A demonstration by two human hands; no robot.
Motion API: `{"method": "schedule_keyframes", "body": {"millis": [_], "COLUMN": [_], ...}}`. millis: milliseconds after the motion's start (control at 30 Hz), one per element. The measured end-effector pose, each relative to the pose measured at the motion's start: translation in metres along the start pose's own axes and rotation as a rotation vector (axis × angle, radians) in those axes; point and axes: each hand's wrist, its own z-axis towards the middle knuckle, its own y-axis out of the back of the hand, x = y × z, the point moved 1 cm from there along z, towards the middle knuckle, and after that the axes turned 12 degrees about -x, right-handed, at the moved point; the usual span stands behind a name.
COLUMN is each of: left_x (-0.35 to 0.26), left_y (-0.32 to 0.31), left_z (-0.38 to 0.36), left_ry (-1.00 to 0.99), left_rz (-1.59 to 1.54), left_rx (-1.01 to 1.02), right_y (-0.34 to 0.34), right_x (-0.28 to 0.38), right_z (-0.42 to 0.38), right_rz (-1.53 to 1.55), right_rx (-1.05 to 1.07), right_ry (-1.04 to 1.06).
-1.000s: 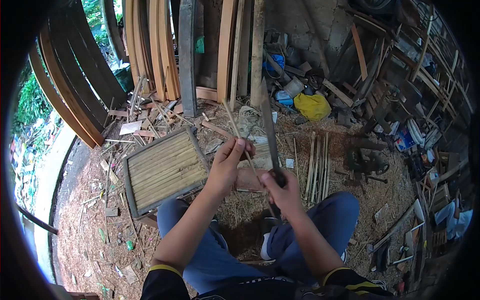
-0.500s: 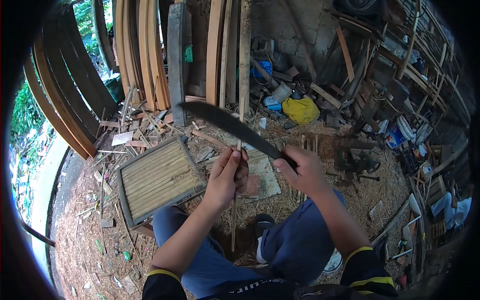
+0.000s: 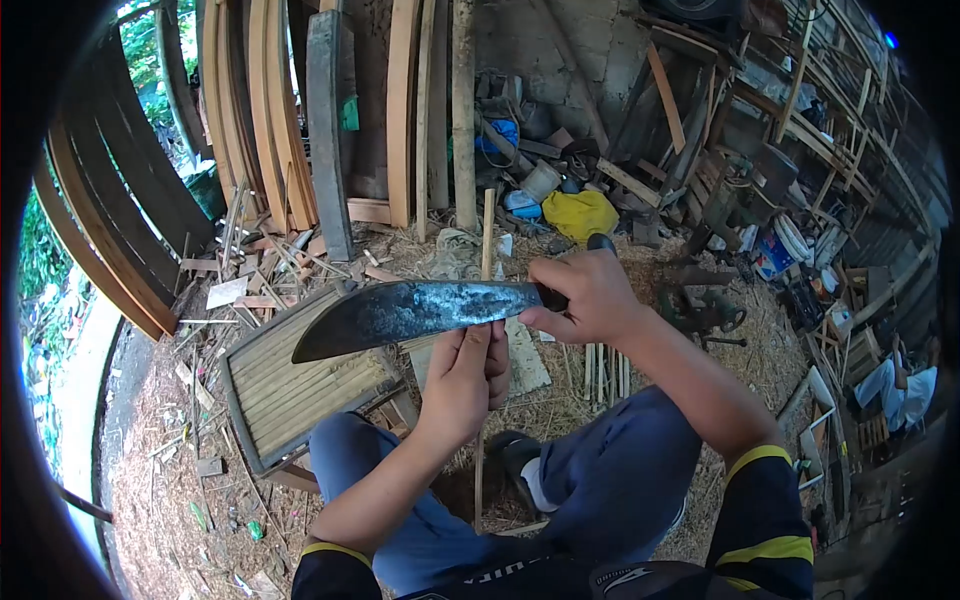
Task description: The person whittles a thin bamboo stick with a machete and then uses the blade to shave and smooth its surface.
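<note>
My right hand (image 3: 588, 295) is wrapped round the dark handle of a machete (image 3: 425, 312). The broad blade points left, its worn face turned toward me, and crosses in front of a thin bamboo strip (image 3: 488, 232). Just below the blade, my left hand (image 3: 466, 375) pinches that strip, which stands nearly upright and runs down between my knees. The blade hides part of the strip and my left fingertips. Beside my left forearm lies a framed panel of bamboo slats (image 3: 305, 375).
Wooden planks (image 3: 270, 120) lean at the back left. A yellow cloth (image 3: 580, 214) lies among clutter at the back. A dark metal vise-like tool (image 3: 708, 312) stands to the right. Shavings and scraps cover the floor (image 3: 160, 470).
The machete has come down and its blade has turned its flat face toward me. My right hand has risen slightly, and the view has shifted a little to the right.
</note>
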Motion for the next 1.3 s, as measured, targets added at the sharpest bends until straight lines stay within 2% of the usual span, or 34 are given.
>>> {"method": "schedule_keyframes", "body": {"millis": [67,167,333,467,533,567,667,700,767,867,967,1067,1200,1300], "left_x": [0.000,0.004,0.014,0.016,0.013,0.014,0.022,0.024,0.024,0.021,0.020,0.023,0.022,0.024], "left_y": [-0.003,-0.011,-0.010,-0.004,0.001,0.000,0.000,0.005,0.018,0.022,0.022,0.023,0.020,0.020], "left_z": [-0.001,-0.005,-0.004,-0.005,-0.004,-0.007,-0.022,-0.014,0.003,0.011,0.013,0.013,0.008,0.005], "left_ry": [0.004,0.008,-0.052,-0.014,0.045,0.013,0.027,-0.034,0.003,0.037,0.040,0.031,0.038,0.004], "left_rz": [0.003,0.018,0.125,0.087,0.024,0.120,0.054,0.160,0.110,0.093,0.082,0.063,0.057,0.070], "left_rx": [-0.011,0.000,0.016,0.042,0.033,0.017,0.080,-0.002,-0.023,-0.049,-0.060,-0.054,-0.048,-0.046], "right_y": [0.008,0.014,0.007,0.005,-0.003,-0.004,0.016,0.011,-0.001,-0.011,-0.024,-0.028,-0.036,-0.038], "right_x": [0.002,0.004,-0.007,-0.019,-0.049,-0.066,-0.109,-0.104,-0.078,-0.032,-0.006,0.009,0.004,0.006], "right_z": [0.001,-0.004,-0.019,-0.020,-0.023,-0.024,-0.028,-0.026,-0.037,-0.022,-0.015,-0.007,-0.012,-0.008], "right_rz": [-0.043,-0.062,-0.143,-0.142,-0.164,-0.179,-0.174,-0.084,0.097,0.057,0.141,0.047,-0.029,-0.007], "right_rx": [0.035,-0.066,-0.152,-0.178,-0.266,-0.309,-0.406,-0.387,-0.340,-0.185,-0.079,-0.081,-0.033,-0.107], "right_ry": [-0.010,0.033,0.088,0.089,-0.215,-0.366,-0.739,-0.716,-0.675,-0.435,-0.143,0.005,0.032,0.076]}}
